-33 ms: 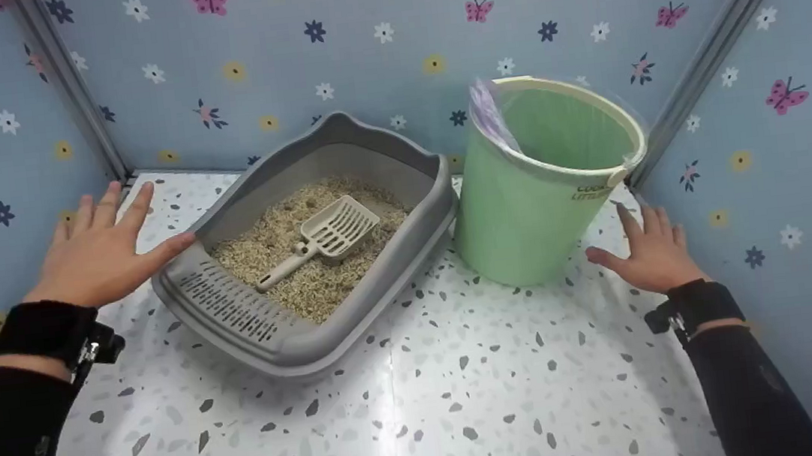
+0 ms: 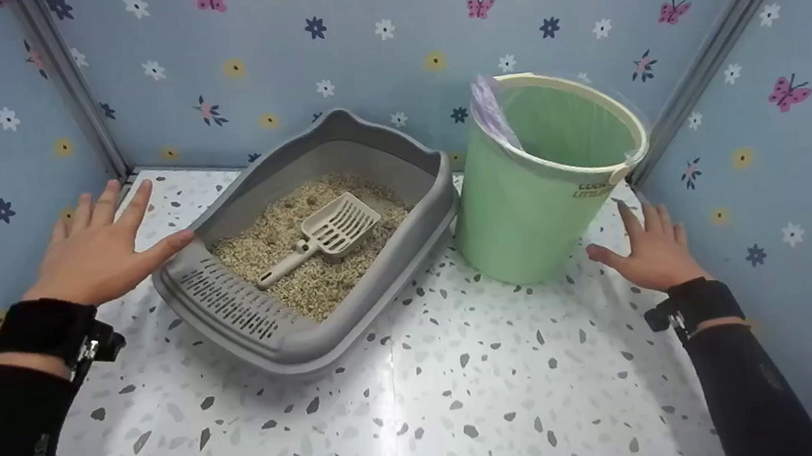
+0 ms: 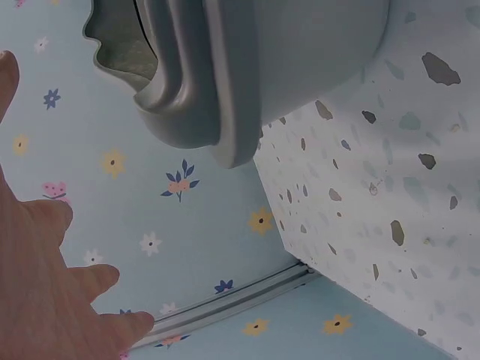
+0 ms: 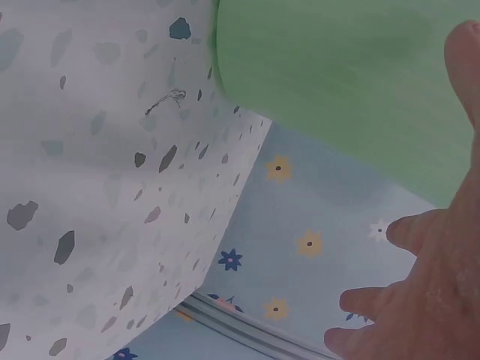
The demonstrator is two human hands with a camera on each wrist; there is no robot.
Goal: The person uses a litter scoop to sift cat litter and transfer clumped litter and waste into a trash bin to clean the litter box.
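Note:
My left hand (image 2: 99, 249) is spread flat with its fingers straight, close to the left rim of a grey litter box (image 2: 408, 247); whether the thumb touches the box I cannot tell. Inside lies sandy litter (image 2: 319, 297), and a beige slotted litter scoop (image 2: 340, 225) rests on top, handle toward the lower left. To the right of a pale green trash bin (image 2: 507, 217), my right hand (image 2: 654, 251) is held with its fingers apart, holding nothing. In the wrist views, the left hand (image 3: 37, 292) is beside the box, and the right hand (image 4: 442, 277) is near the bin.
A clear liner with a bunched lilac edge (image 2: 492, 113) hangs over the bin's rim. Blue flowered panels (image 2: 388, 56) enclose the back and both sides, joined by grey corner posts. Beneath everything is a white speckled surface (image 2: 483, 386).

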